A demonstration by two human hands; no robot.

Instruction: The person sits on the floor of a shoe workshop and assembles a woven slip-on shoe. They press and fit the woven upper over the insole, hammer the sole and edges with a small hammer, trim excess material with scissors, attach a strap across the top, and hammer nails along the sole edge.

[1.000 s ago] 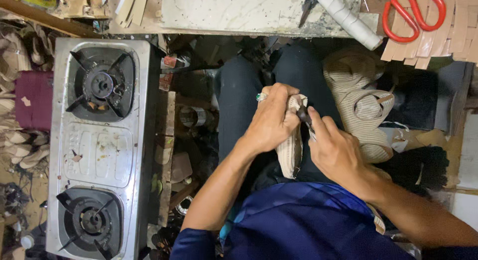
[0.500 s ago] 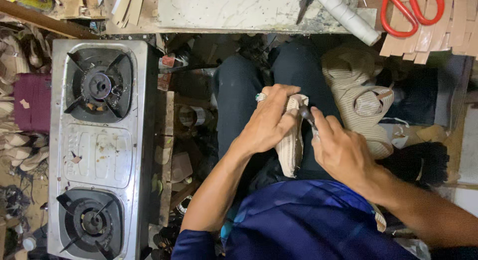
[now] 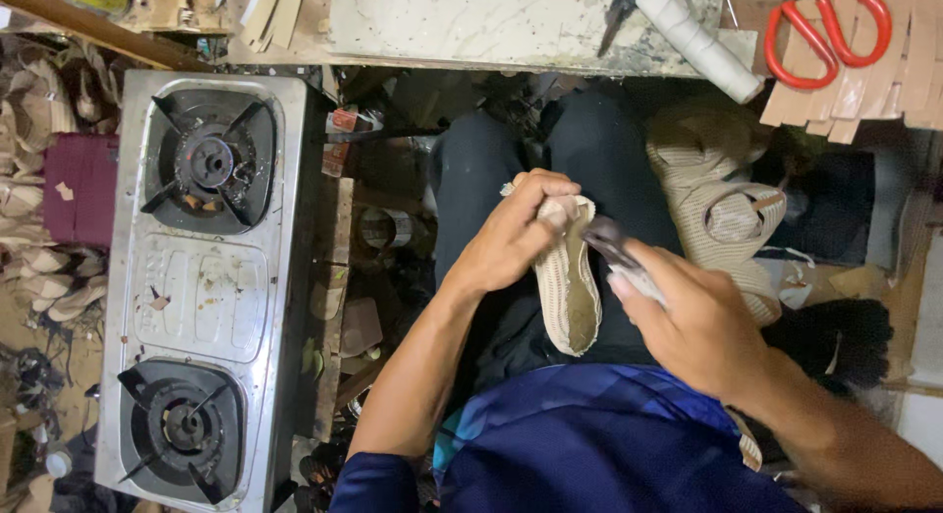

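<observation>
On the person's lap, over dark trousers, lies a beige woven shoe [image 3: 568, 282], sole side up, toe toward the far end. Left hand [image 3: 511, 233] wraps the toe, fingers curled together and clamped on it, likely to pin the shoe steady against the thigh. Right hand [image 3: 693, 322] sits just right of the shoe, fingers closed round a small dark tool [image 3: 609, 243] whose tip meets the shoe's far edge; kind of tool too blurred to tell. Grip looks like one for working the rim while the other hand braces.

Right of the legs, a pile of matching beige shoes [image 3: 722, 204], kept within reach. Far edge: a worn pale worktop [image 3: 491, 22] with a white roll [image 3: 697, 42] and red-handled scissors [image 3: 830, 27] beside cut cardboard strips [image 3: 864, 96]. Left: a steel two-burner stove [image 3: 196, 277], unlit, burners near and far. Beyond it, heaps of shoe soles [image 3: 44, 268] on the floor.
</observation>
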